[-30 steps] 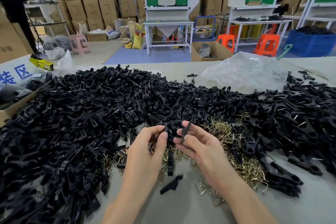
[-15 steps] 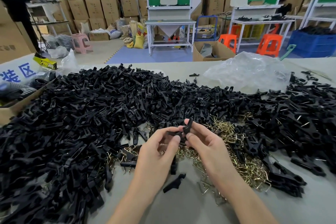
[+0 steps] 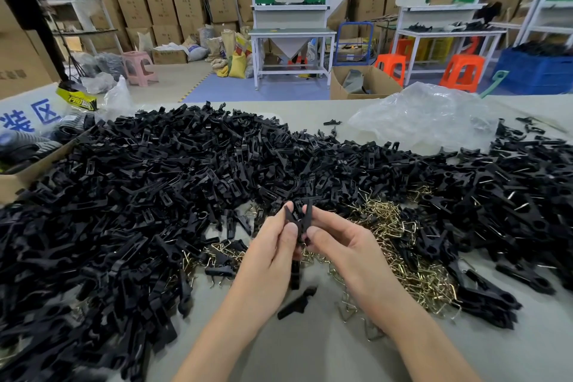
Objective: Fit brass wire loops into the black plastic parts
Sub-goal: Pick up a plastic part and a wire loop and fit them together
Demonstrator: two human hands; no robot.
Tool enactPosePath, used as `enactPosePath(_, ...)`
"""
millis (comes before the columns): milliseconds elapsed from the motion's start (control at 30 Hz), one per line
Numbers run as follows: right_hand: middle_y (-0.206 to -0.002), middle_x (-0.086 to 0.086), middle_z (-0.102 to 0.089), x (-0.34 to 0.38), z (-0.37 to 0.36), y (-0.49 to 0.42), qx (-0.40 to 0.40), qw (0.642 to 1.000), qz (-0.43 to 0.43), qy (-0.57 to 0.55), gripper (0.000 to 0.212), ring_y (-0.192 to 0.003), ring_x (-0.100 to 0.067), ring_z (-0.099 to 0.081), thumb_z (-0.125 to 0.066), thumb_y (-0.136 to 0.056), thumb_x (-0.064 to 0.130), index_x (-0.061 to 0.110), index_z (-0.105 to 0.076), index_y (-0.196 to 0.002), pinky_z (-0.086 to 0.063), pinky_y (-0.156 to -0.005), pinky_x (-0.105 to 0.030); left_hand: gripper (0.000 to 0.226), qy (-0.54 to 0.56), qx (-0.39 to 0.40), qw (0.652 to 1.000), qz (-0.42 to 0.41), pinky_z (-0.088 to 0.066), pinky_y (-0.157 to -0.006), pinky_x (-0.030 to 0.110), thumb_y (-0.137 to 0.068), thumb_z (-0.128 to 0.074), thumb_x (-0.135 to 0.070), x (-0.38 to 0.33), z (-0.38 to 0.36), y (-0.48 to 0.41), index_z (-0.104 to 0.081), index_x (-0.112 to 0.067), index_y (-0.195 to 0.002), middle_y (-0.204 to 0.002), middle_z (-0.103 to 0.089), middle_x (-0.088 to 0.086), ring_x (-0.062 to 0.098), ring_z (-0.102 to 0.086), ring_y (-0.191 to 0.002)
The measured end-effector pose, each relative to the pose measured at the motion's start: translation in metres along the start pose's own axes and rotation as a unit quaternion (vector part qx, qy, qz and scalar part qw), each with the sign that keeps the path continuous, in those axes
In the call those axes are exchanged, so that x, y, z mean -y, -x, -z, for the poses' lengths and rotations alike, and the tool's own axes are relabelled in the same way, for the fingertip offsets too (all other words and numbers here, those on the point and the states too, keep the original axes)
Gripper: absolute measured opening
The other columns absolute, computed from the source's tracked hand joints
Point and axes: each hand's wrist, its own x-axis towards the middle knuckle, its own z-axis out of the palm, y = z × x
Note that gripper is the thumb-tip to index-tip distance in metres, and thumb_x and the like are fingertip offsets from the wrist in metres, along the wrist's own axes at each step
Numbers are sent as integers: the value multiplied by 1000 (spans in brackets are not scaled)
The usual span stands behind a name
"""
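View from a person's head, looking down at a pale grey table [image 3: 310, 350]. Both bare hands are raised just above it, close together at the centre. The left hand [image 3: 271, 250] and the right hand [image 3: 345, 246] each pinch, thumb against fingertips, a small black plastic part [image 3: 299, 217] that seems to be two pieces meeting in a V. Each grip is clamped on it from its own side, probably to line the halves up and steady them for a wire. Whether a brass loop already sits in it cannot be made out.

Just behind and to the right of the hands lies a tangled pile of brass wire loops [image 3: 406, 245], likely kept there for quick picking. A large heap of loose black plastic parts [image 3: 148, 183] spreads across the left and back of the table. A second heap of black parts [image 3: 511, 195] at the right shows glints of wire, so these may be finished ones. One single black piece [image 3: 297, 302] lies on the table between the wrists. A crumpled clear plastic bag [image 3: 428, 115] sits near the far edge.
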Motion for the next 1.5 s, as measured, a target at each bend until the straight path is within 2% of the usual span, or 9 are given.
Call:
enactPosePath(133, -115, 5, -76, -1, -2, 0, 2, 1000, 2, -10, 37, -107, -8, -70, -63, -97, 2, 30, -74, -118, -55, -83, -17, 32, 9, -13, 1000, 4, -47, -90, 16, -107, -40, -25, 1, 0, -1, -56, -47, -125, -119, -67, -11, 0, -62, -107)
enactPosePath(300, -114, 4, -76, 0, -5, 0, 4, 1000, 5, -23, 42, -105, -9, -71, -64, -97, 4, 41, -75, -113, -55, -83, -17, 36, 27, -30, 999, 10, -54, -95, 33, -107, -40, -25, 6, 0, -2, -56, -29, -139, -123, -68, -13, 6, -65, -109)
enactPosePath(467, -114, 1, -76, 0, -4, 0, -12, 999, -4, -50, 39, -105, -11, -71, -64, -96, 2, 35, -77, -113, -56, -83, -19, 31, 23, -37, 999, -2, -50, -88, 16, -106, -42, -25, 3, -1, -1, -56, -45, -126, -119, -69, -20, 1, -64, -106)
enactPosePath(700, -116, 2, -76, 0, -1, 0, 7, 1000, -3, -26, 36, -110, -12, -70, -65, -96, 2, 30, -75, -117, -56, -84, -20, 31, 27, -29, 999, 1, -50, -86, 17, -104, -46, -26, 2, -3, -1, -57, -48, -122, -112, -70, -17, -1, -66, -99)
enactPosePath(833, -116, 3, -76, 2, 2, 0, 20, 1000, -8, -16, 35, -108, -13, -71, -70, -92, 10, 36, -75, -115, -55, -85, -19, 28, 66, -55, 996, 31, -49, -72, 12, -100, -57, -15, 5, 1, -4, -68, -38, -113, -84, -73, -12, 1, -64, -73)
enactPosePath(1000, -108, 2, -78, 1, 2, 0, 12, 1000, -6, 1, 30, -98, -13, -74, -69, -92, 3, 22, -75, -113, -55, -84, -18, 14, 138, -72, 985, 71, -56, -72, 20, -96, -64, -11, 9, 0, -4, -74, -22, -95, -85, -77, 1, 12, -72, -76)
enactPosePath(1133, -108, 4, -78, 4, 2, 3, 2, 1000, 12, 19, 27, -101, -10, -73, -67, -94, 2, 15, -70, -117, -55, -86, -17, 20, 178, -67, 978, 84, -59, -73, 21, -100, -56, -5, 4, -2, -6, -73, -14, -105, -88, -78, 4, 18, -76, -82)
enactPosePath(1267, -105, 3, -77, 8, 5, 3, -58, 998, 20, 15, 26, -100, -9, -72, -73, -90, 7, 22, -73, -112, -54, -85, -17, 23, -140, -104, 985, -15, -51, -64, 21, -101, -49, -24, 14, 8, -3, -63, -35, -116, -91, -72, -19, 7, -64, -70)
enactPosePath(1500, -102, 9, -73, 4, 14, -1, -139, 990, 9, -17, 31, -101, -16, -73, -76, -88, 13, 42, -75, -99, -57, -94, -29, 33, -426, 25, 904, -27, -34, -104, 33, -96, -47, -46, 24, 26, -1, -52, -34, -127, -109, -51, -20, 8, -44, -106)
